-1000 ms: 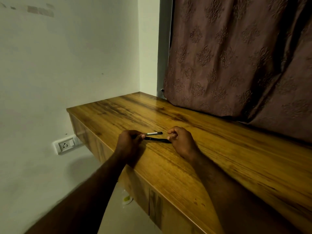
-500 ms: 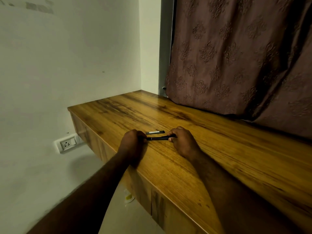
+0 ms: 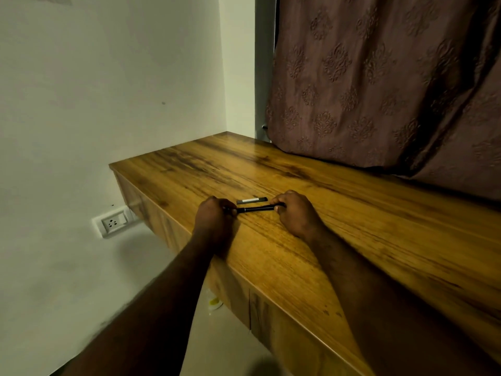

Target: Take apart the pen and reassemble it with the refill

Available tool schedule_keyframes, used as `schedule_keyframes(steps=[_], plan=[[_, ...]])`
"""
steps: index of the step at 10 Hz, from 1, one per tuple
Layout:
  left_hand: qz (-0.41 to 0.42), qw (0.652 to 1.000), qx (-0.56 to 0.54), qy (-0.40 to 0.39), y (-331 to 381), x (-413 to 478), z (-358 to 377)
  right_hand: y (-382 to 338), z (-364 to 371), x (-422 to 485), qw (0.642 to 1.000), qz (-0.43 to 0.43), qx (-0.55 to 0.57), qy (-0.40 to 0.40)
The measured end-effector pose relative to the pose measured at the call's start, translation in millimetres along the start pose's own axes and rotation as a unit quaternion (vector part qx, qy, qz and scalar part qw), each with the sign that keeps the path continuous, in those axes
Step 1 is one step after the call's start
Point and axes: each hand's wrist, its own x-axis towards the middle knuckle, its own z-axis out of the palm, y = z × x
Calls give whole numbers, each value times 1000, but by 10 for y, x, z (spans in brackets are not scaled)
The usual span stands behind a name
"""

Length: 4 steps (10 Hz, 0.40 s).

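Head: pen (image 3: pixel 256 208) spans both hands' fingers (image 3: pixel 278 206) (ends pinched).

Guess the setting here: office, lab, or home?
Probably a home room, likely a bedroom or study corner: a patterned brown curtain, a wall-mounted wooden desk and a plain wall socket on painted plaster. No lab gear visible.

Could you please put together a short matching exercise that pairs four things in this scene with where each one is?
Things:
1. pen
2. cap
3. wall socket
4. curtain

Places:
A. on the wall, lower than the desk top
B. held at both ends, one hand each
C. hanging behind the desk
D. lying loose on the desk, just beyond the hands

Pairs: 1-B, 2-D, 3-A, 4-C. The left hand and right hand grip the pen.
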Motion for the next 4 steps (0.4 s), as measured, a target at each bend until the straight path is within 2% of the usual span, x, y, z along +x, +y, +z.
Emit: schedule_keyframes(steps=[1, 3, 4], plan=[[-16, 1000, -18, 0, 14, -29, -5, -22, 4, -44, 1000, -15, -8, -5], [-72, 996, -60, -2, 25, 12, 19, -40, -60, -97, 1000, 19, 18, -4], [-102, 987, -127, -12, 64, 47, 4, -68, -59, -133, 998, 24, 51, 40]])
